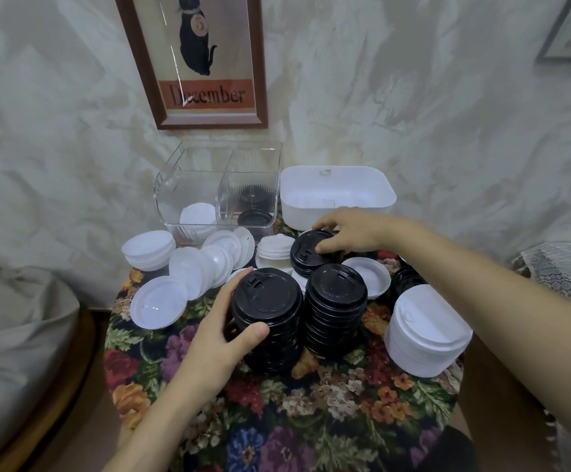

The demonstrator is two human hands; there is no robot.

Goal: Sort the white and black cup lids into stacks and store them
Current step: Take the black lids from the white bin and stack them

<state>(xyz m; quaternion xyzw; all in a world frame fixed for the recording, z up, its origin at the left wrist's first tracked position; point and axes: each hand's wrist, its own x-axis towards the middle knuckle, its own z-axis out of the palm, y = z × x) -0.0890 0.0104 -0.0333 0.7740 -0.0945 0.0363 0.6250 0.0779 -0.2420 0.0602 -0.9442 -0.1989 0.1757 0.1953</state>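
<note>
My left hand point(221, 327) grips the side of a tall stack of black lids point(270, 321) near the table's middle. Beside it on the right stands a second black stack point(335, 311). Further back, my right hand point(348, 233) holds a short black stack point(306, 255) by its rim, thumb on top. A white stack point(427, 335) stands at the right, another white stack point(274, 250) at the back. Loose white lids point(195, 274) lie fanned out at the left. The clear divided bin point(188, 185) holds white lids in its left compartment and black lids in its right.
An empty white tub point(338, 199) stands at the back right against the wall. The small round table carries a floral cloth point(277, 420). A single upturned white lid point(367, 275) lies behind the black stacks. A grey cushion point(15, 352) sits left of the table.
</note>
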